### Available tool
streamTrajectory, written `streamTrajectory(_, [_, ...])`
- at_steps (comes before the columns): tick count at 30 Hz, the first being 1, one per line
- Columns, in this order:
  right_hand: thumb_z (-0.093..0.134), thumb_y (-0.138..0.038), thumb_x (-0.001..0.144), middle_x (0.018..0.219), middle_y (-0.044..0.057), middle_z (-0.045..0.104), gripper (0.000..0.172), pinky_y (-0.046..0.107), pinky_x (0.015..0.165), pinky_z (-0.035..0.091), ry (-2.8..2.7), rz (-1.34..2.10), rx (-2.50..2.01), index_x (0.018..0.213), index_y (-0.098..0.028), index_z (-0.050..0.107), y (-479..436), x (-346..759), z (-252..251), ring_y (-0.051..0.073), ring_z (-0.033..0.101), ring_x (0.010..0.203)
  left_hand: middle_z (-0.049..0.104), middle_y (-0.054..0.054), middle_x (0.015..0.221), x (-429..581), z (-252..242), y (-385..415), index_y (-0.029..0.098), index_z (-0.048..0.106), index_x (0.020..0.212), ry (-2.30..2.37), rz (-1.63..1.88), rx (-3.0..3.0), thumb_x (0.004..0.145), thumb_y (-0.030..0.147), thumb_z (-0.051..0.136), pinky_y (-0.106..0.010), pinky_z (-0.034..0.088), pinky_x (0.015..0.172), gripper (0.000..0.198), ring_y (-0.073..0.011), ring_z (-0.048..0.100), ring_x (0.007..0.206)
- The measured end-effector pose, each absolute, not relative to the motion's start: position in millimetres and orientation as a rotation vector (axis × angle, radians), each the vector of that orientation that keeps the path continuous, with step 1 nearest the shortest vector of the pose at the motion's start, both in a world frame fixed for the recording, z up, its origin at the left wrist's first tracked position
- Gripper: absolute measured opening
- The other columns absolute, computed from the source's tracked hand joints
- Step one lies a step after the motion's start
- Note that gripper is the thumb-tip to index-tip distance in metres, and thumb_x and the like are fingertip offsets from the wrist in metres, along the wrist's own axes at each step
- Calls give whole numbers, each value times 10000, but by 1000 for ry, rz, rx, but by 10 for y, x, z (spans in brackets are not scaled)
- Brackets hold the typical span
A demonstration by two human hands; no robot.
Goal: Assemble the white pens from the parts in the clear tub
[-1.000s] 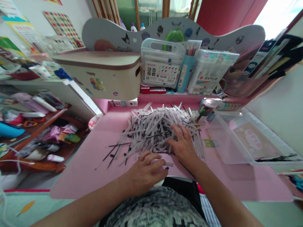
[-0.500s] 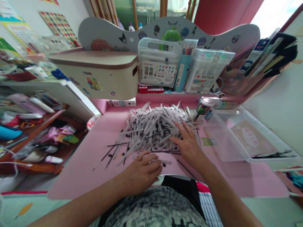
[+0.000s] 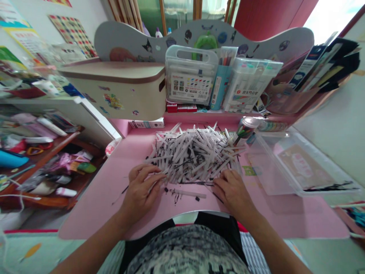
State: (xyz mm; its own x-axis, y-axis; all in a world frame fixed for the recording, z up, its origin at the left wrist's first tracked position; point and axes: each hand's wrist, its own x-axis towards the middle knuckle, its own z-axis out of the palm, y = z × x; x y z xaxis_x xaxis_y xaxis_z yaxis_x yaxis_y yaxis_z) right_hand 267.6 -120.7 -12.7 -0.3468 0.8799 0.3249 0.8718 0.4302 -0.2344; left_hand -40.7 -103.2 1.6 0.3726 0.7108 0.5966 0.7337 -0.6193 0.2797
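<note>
A large heap of whitish, see-through tubes (image 3: 185,148) mixed with thin black sticks lies on the pink desk. They look like pen barrels and refills, though I cannot be sure. At the heap's lower left edge my left hand (image 3: 142,188) rests with bent fingers spread, fingertips against the loose pieces. My right hand (image 3: 231,190) is at the lower right edge, its fingers curled together by the end of a black stick; its fingertips are partly hidden. Between the hands lies a single tube (image 3: 189,193) with small black bits around it.
To the right stands a clear plastic box (image 3: 308,182) with black sticks and a brown card inside. A jar (image 3: 246,127) is behind the heap. On the shelf sit a lidded bin (image 3: 119,91), marker cases (image 3: 191,76) and a pen holder (image 3: 291,99). The desk's front edge is near my body.
My left hand has moved left and up from the single tube to the heap's left edge, uncovering that tube. My right hand has drawn back toward me off the heap, its fingers curling.
</note>
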Motion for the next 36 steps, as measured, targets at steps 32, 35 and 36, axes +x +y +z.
streamTrajectory(32, [544, -108, 915, 872, 72, 612, 146, 365, 800, 420, -2200, 377, -1443, 887, -163, 676, -1076, 2658, -150, 233, 517, 868, 632, -72, 1041, -283, 6, -1096, 214, 680, 1013, -1453, -1147, -2589, 867, 115, 582, -445, 432, 959, 203, -242, 494, 1081])
streamTrajectory(35, [533, -111, 918, 880, 76, 631, 153, 368, 805, 424, -2192, 455, -1435, 902, -164, 676, -1082, 2654, -121, 234, 532, 875, 640, -71, 1033, -250, 7, -1100, 220, 686, 1013, -1459, -1163, -2601, 863, 118, 580, -443, 439, 956, 210, -245, 498, 1082])
streamTrajectory(36, [531, -116, 919, 880, 75, 637, 155, 367, 806, 427, -2186, 481, -1430, 906, -167, 676, -1084, 2652, -109, 233, 537, 878, 642, -72, 1032, -239, 9, -1102, 219, 687, 1011, -1459, -1166, -2608, 860, 118, 582, -440, 440, 952, 209, -246, 497, 1082])
